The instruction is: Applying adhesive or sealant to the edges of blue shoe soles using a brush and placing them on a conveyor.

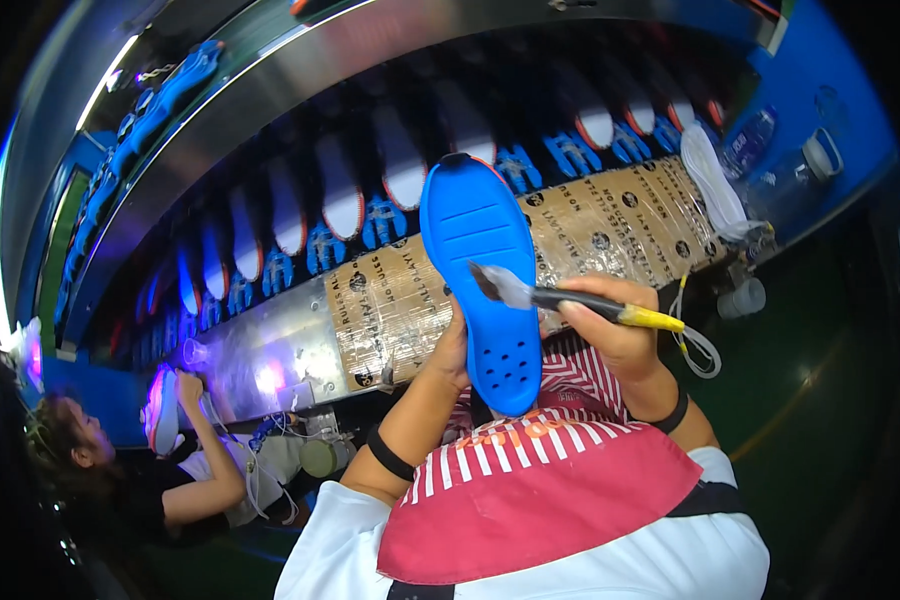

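Able to see only part of the left hand, clamped on a blue sole from behind and below, with most of its fingers out of sight. Showing a bit of skin at the sole's right edge too, but too little to place with either hand. Gripping the black-and-yellow handle of a brush in the right hand, apart from the left and to the other side of the sole. Impossible to tell whether touching the blue with the dark bristle tip or just above it. Blocked by the sole in part: the brown-wrapped bench behind. Fading into shadow at the upper ends of the white sole-shaped pieces, with small blue pieces set among them. Dim at lower left, around a co-worker holding a shoe.

Held up between the red apron and the bench, nearly face-on: bright blue, smooth, rounded at the ends, narrower through the middle. Marked with several cross grooves in the upper half and a cluster of small dark holes near the apron end. Dark at the far tip; cannot tell whether from colour or shade.
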Tool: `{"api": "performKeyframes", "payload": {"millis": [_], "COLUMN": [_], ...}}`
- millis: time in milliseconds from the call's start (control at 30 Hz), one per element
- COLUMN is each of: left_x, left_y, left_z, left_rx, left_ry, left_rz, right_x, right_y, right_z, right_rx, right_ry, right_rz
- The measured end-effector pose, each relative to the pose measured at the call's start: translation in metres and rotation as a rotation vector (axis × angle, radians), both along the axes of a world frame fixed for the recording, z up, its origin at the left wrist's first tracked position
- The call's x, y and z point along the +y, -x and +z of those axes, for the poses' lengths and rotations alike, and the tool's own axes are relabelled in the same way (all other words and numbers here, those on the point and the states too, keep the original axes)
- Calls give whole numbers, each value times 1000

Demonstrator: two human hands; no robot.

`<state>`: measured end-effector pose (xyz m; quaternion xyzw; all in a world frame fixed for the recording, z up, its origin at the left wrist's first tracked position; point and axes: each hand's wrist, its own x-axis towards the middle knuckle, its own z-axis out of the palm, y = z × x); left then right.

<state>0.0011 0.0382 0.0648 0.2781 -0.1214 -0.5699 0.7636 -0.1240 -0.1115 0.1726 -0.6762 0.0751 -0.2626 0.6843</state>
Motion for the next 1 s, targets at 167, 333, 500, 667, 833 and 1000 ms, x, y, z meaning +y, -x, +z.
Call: {"api": "performKeyframes", "payload": {"millis": [167, 333, 500, 667, 833, 1000], "left_x": [-2, 2, -3, 1, 5, 0], "left_y": [16, 11, 2, -2, -17, -21], "left_z": [-16, -25, -7, -19, -10, -12], "left_rx": [-121, -154, -100, -12, -95, -199], "left_ry": [-86, -42, -50, 73, 201, 211], "left_rz": [12, 53, 74, 126, 62, 101], "right_x": [0, 15, 8, 22, 20, 36], "right_y": [-20, -21, -17, -19, -19, -19], "right_z": [3, -7, -4, -15, -15, -37], "right_rx": [-244, -362, -388, -327, -405, -327], "right_ry": [718, 830, 640, 851, 640, 729], "right_rz": [-269, -77, 111, -62, 104, -84]}}
